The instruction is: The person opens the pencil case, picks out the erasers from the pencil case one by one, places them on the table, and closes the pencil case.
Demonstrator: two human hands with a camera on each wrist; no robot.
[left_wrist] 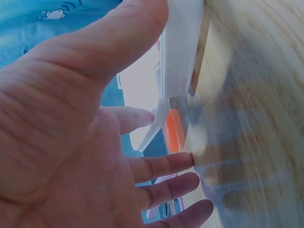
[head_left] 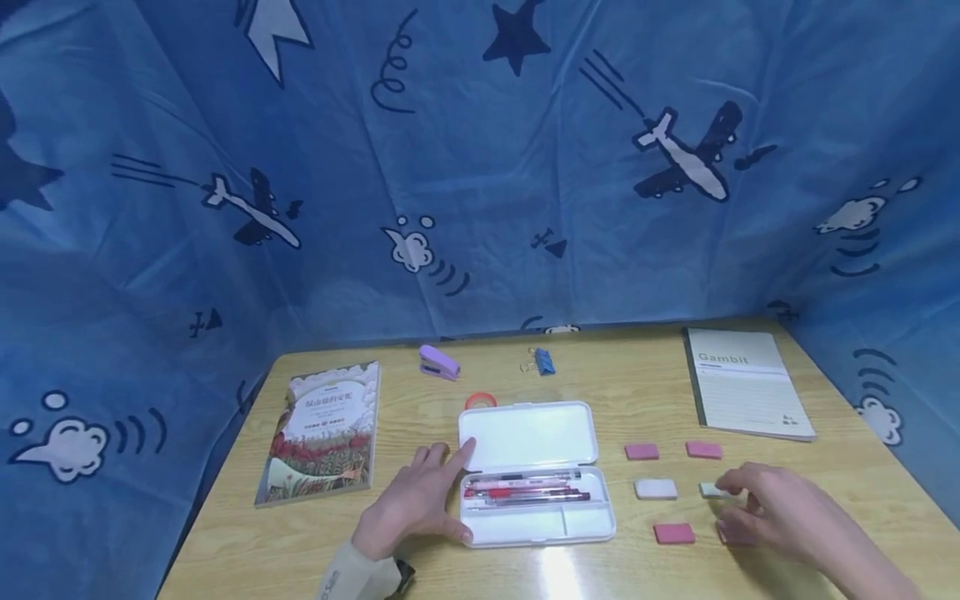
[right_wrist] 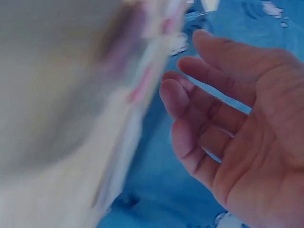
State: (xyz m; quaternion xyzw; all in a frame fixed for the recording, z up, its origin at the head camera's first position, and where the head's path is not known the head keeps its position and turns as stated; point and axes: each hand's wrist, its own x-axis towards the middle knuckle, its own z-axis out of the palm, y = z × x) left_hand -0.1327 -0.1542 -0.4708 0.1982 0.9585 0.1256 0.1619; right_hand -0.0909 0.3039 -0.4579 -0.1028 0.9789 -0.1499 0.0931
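Observation:
An open white pencil case [head_left: 536, 475] lies at the table's middle, with several pens [head_left: 525, 492] in its tray and its lid [head_left: 528, 435] folded back. My left hand [head_left: 442, 487] lies flat beside the case's left edge, fingers spread and thumb against the front corner. In the left wrist view, the left hand [left_wrist: 142, 156] is open next to the pencil case [left_wrist: 180, 52]. My right hand [head_left: 738, 504] hovers over the erasers, fingers relaxed, closest to a pale eraser [head_left: 711, 490]. In the right wrist view, the right hand [right_wrist: 213, 118] holds nothing.
Pink erasers [head_left: 642, 452] [head_left: 703, 450] [head_left: 673, 533] and a white eraser [head_left: 656, 489] lie right of the case. Further back sit an orange tape roll [head_left: 481, 400], a purple stapler [head_left: 438, 363] and blue binder clips [head_left: 543, 362]. A book [head_left: 322, 433] lies left, a notebook [head_left: 742, 383] right.

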